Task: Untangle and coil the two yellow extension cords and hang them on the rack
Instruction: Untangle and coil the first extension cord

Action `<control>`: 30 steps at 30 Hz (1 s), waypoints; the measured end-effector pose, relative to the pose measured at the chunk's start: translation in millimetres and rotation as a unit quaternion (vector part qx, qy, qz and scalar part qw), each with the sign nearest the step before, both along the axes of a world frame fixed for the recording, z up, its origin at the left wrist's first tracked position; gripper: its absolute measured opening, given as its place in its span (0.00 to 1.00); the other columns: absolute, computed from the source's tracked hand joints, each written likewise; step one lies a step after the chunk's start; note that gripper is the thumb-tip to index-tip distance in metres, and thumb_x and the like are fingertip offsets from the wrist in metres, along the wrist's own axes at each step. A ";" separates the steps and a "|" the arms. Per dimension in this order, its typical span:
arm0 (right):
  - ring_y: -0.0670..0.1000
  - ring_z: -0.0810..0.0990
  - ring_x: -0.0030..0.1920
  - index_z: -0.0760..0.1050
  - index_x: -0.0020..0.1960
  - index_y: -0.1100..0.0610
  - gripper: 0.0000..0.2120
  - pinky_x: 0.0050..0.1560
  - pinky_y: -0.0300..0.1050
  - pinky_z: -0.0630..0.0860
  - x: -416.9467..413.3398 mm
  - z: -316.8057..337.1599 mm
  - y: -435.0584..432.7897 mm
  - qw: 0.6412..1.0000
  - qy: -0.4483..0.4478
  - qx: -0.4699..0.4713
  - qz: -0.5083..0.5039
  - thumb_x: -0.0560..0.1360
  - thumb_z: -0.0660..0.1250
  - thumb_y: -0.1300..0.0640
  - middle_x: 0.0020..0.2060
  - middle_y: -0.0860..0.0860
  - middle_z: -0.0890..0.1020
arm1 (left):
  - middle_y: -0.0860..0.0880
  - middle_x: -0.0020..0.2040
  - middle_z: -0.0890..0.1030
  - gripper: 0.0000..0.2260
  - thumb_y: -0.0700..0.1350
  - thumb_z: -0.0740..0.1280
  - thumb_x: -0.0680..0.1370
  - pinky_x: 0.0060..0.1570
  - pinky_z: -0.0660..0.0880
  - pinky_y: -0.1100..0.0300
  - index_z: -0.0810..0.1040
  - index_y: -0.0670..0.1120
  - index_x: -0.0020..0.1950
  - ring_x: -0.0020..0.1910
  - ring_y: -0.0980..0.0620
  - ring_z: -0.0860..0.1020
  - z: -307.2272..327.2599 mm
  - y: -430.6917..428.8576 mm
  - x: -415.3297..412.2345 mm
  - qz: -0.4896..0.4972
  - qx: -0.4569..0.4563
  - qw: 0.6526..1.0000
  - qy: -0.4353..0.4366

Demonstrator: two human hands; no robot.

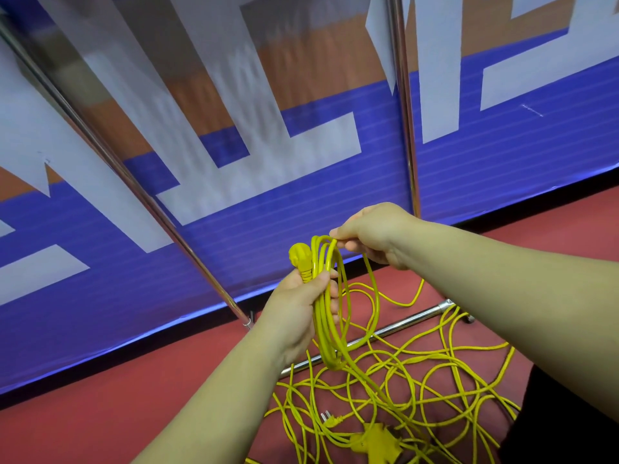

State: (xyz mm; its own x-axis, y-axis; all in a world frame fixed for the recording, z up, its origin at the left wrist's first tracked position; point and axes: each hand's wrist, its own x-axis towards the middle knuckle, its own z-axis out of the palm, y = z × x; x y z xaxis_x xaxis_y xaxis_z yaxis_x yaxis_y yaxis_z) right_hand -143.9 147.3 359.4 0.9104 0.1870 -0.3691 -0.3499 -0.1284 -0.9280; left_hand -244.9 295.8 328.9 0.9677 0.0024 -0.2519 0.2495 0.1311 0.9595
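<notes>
left hand (296,308) grips the yellow coil (329,346), right hand (373,234) pinches its top.

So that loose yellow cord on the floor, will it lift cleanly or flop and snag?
Likely floppy: the loose cord lies in limp overlapping loops. Probably snags, since strands cross the rack's base bar. The coil in the left hand hangs slack, so loops may slip.

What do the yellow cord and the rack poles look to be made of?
The yellow cord looks jacketed in rubber or PVC, smooth and slightly glossy; it bends into soft loops. The rack poles look like metal, probably chromed or polished steel, judging by their bright, mirror-like streaks.
</notes>
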 end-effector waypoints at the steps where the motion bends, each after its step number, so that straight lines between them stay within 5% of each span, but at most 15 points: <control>1: 0.43 0.78 0.27 0.80 0.39 0.55 0.07 0.29 0.36 0.65 -1.4 0.0 0.0 1.000 -0.010 0.006 0.006 0.73 0.76 0.55 0.36 0.51 0.87 | 0.46 0.36 0.75 0.06 0.41 0.60 0.84 0.31 0.73 0.57 0.75 0.41 0.54 0.29 0.50 0.73 1.9 2.0 0.7 0.008 0.000 1.000 -0.007; 6: 0.48 0.77 0.31 0.75 0.42 0.56 0.08 0.28 0.39 0.66 -13.1 -12.1 0.5 0.996 -0.077 0.005 0.032 0.75 0.72 0.55 0.38 0.55 0.83 | 0.49 0.32 0.71 0.07 0.42 0.59 0.84 0.23 0.66 0.63 0.74 0.42 0.49 0.25 0.54 0.66 27.9 21.9 6.9 0.067 -0.077 0.994 -0.047; 12: 0.48 0.81 0.41 0.76 0.47 0.53 0.05 0.41 0.41 0.72 -48.3 -46.8 26.3 0.969 -0.036 0.001 0.242 0.79 0.67 0.52 0.43 0.51 0.85 | 0.51 0.32 0.70 0.08 0.44 0.58 0.84 0.22 0.65 0.65 0.74 0.45 0.47 0.24 0.57 0.66 51.2 62.9 10.6 0.134 -0.151 0.975 -0.096; 18: 0.47 0.82 0.45 0.79 0.51 0.51 0.03 0.48 0.46 0.72 -67.3 -60.1 39.5 0.947 -0.048 0.007 0.316 0.79 0.66 0.55 0.50 0.51 0.86 | 0.53 0.32 0.69 0.09 0.46 0.58 0.83 0.24 0.65 0.67 0.74 0.47 0.45 0.24 0.58 0.66 59.2 80.2 7.0 0.155 -0.182 0.964 -0.117; 26: 0.43 0.79 0.42 0.79 0.51 0.50 0.07 0.52 0.41 0.75 -81.0 -78.2 46.9 0.924 -0.053 -0.026 0.377 0.75 0.73 0.59 0.42 0.46 0.84 | 0.53 0.33 0.71 0.10 0.46 0.57 0.85 0.26 0.67 0.66 0.74 0.47 0.46 0.26 0.57 0.67 60.0 95.0 5.1 0.186 -0.204 0.953 -0.128; 30: 0.40 0.76 0.33 0.76 0.48 0.54 0.07 0.38 0.33 0.71 -85.3 -77.2 48.6 0.921 -0.059 -0.028 0.384 0.76 0.71 0.65 0.36 0.48 0.82 | 0.52 0.34 0.72 0.10 0.47 0.57 0.85 0.27 0.69 0.65 0.74 0.46 0.47 0.27 0.57 0.69 59.2 99.4 5.4 0.206 -0.210 0.949 -0.116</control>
State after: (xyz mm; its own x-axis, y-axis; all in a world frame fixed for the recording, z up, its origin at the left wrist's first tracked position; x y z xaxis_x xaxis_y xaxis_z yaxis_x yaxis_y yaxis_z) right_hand -229.2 195.9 282.2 0.5518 0.7761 -0.3051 -0.0328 -0.3454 -0.9379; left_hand -239.5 395.2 388.2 0.9358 0.3393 -0.0952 -0.1170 0.5539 0.8243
